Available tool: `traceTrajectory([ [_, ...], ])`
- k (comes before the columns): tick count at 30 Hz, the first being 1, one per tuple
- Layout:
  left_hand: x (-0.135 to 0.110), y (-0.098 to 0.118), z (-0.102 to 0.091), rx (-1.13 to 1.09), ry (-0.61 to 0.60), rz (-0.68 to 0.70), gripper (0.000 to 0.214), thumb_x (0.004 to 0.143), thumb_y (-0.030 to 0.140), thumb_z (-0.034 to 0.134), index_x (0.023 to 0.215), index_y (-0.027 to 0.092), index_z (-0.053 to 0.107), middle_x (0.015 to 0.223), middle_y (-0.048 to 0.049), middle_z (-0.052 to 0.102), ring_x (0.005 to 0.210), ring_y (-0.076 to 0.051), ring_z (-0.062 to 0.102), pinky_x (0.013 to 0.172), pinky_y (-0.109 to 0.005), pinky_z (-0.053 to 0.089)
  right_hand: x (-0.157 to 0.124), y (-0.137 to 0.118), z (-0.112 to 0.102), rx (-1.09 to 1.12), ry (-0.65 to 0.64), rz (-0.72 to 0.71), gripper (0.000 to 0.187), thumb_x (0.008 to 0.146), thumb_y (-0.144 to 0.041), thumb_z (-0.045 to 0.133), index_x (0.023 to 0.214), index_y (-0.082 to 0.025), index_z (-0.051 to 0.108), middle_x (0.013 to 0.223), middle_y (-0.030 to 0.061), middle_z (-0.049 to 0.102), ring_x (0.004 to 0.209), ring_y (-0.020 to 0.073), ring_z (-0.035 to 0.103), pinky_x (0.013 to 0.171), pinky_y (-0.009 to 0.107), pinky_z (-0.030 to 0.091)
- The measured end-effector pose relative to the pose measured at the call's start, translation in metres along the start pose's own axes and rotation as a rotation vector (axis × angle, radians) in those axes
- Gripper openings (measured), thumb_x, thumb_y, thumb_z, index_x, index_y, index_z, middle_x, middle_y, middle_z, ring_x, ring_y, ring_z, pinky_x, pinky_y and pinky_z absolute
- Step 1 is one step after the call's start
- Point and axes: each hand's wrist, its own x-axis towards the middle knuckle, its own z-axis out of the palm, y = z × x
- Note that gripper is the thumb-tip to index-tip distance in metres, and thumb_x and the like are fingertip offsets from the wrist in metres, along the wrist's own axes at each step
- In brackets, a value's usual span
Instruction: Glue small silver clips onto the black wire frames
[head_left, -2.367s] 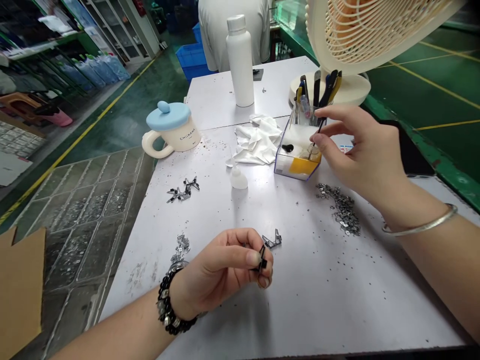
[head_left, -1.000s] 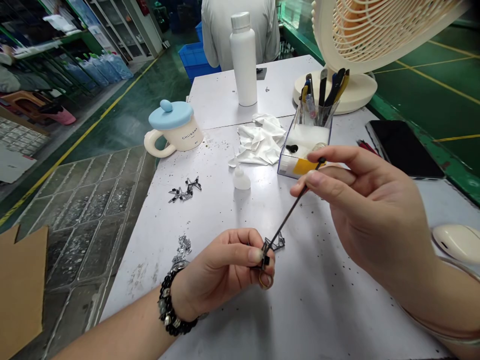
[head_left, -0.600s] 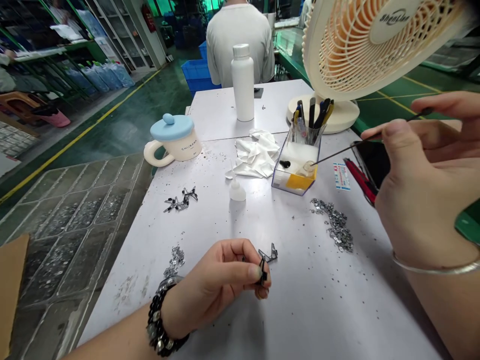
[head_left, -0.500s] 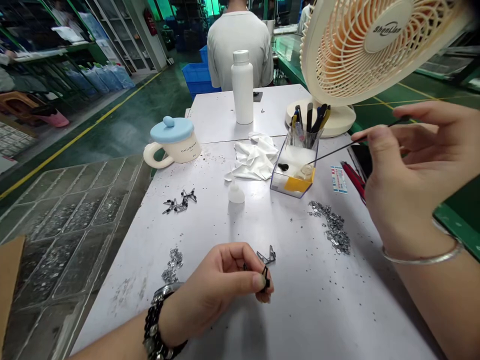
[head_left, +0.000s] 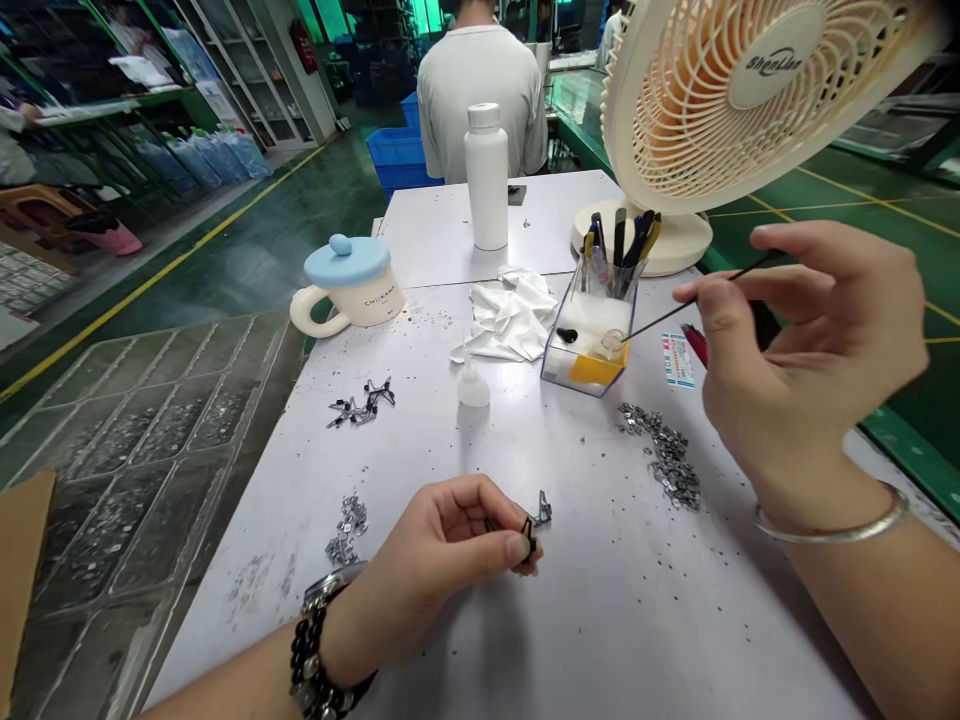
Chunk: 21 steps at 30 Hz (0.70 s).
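Between thumb and fingers, my left hand [head_left: 457, 540] pinches a small black forked clip [head_left: 529, 540] low over the table. Another dark metal clip [head_left: 543, 510] lies just behind it. My right hand [head_left: 795, 370] grips a thin dark rod [head_left: 675, 310] that slants down leftward. The rod's tip is at a small clear round cup [head_left: 611, 343] in the front of the clear organizer box [head_left: 585, 372]; whether it touches the cup I cannot tell. Several similar black clips [head_left: 363, 405] lie in a cluster on the left of the table.
Small metal pieces lie in piles at right [head_left: 667, 455] and left [head_left: 346, 530]. A small squeeze bottle [head_left: 473, 385], crumpled tissue [head_left: 510, 315], lidded mug [head_left: 349, 285] and white bottle [head_left: 487, 180] stand farther back. A fan [head_left: 750, 100] overhangs the right; a person [head_left: 480, 90] sits beyond.
My right hand has shifted a little left and down, and the rod's tip has moved slightly right and down beside the cup. My left hand rose slightly, still pinching the clip.
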Motion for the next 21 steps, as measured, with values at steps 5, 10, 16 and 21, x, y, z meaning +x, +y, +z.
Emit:
traceTrajectory([
  [5,0.002,0.001,-0.001,0.027,0.029,0.004,0.009,0.072,0.016,0.072,0.072,0.014,0.063,0.073,-0.0025,0.066,0.067,-0.009,0.061,0.066,-0.019,0.050,0.004,-0.002,0.005,0.108,0.086,-0.028,0.036,0.074,-0.007,0.062,0.108,-0.017,0.058,0.104,0.0058,0.058,0.078,0.0156,0.065,0.065,0.031,0.053],
  [10,0.001,0.002,0.000,0.031,0.036,0.010,0.010,0.072,0.017,0.072,0.072,0.014,0.063,0.073,-0.0027,0.066,0.067,-0.010,0.061,0.067,-0.020,0.050,0.003,-0.011,-0.003,-0.217,-0.381,0.095,0.066,0.073,-0.016,0.065,0.131,-0.027,0.035,0.108,0.0042,0.063,0.100,0.0232,0.060,0.074,0.038,0.049],
  [16,0.002,0.002,0.000,0.045,0.043,0.003,0.009,0.072,0.017,0.072,0.071,0.014,0.063,0.072,-0.0028,0.066,0.067,-0.010,0.061,0.066,-0.020,0.050,0.002,-0.015,-0.002,-0.134,-0.107,-0.005,0.032,0.077,-0.015,0.061,0.108,-0.021,0.055,0.105,0.0028,0.062,0.079,0.0170,0.066,0.071,0.034,0.049],
  [21,0.003,0.001,0.000,0.048,0.053,-0.003,0.011,0.071,0.018,0.073,0.071,0.014,0.063,0.073,-0.0027,0.066,0.067,-0.010,0.061,0.066,-0.020,0.050,0.004,-0.003,0.001,-0.185,-0.132,0.016,0.039,0.078,-0.016,0.060,0.115,-0.024,0.053,0.101,0.0014,0.064,0.079,0.0177,0.065,0.080,0.041,0.047],
])
